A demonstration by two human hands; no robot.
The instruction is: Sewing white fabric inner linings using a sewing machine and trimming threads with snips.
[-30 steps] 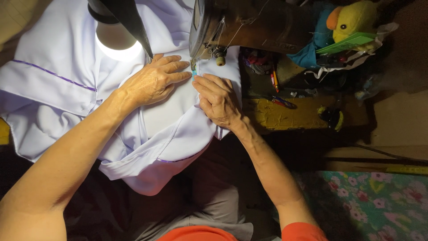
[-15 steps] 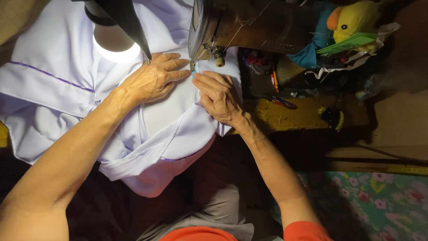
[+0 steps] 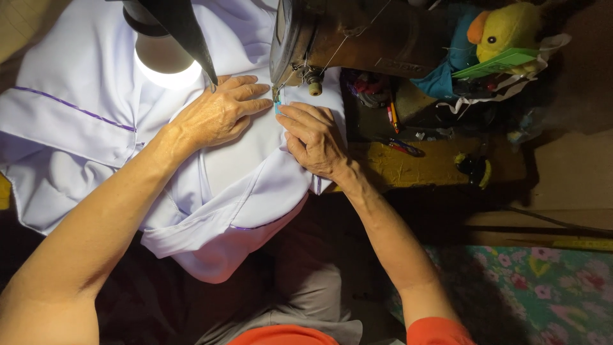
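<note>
Head view. My left hand [image 3: 217, 115] lies flat and spread, palm down, on the pale lilac garment [image 3: 76, 128], its fingertips just left of the needle [image 3: 277, 96] of the old sewing machine [image 3: 357, 38]. It grips nothing; it only presses the cloth against the bed. My right hand [image 3: 316, 137] rests just below and to the right of the needle, fingers [image 3: 300, 115] loosely curled and close together, their tips pinching or pinning a fold of the same cloth; whether the thumb is under the fold I cannot tell. A small blue mark [image 3: 278, 108] shows on the cloth directly below the needle, between my two hands.

The garment spreads to the left of the needle and hangs off the table edge toward my lap, a thin purple piping line [image 3: 70, 107] running across it well left of the needle. The lamp [image 3: 167, 61] glows above my left hand, left of the machine head.

To do this well, I judge, both hands should keep the cloth taut and level on either side of the needle, feeding evenly, with fingertips clear of the needle's path and the hanging weight not dragging the seam sideways.

Right of the machine head sit a yellow plush duck [image 3: 507, 29], teal cloth [image 3: 447, 70] and pencils [image 3: 391, 115] on the worn wooden table [image 3: 415, 169].
</note>
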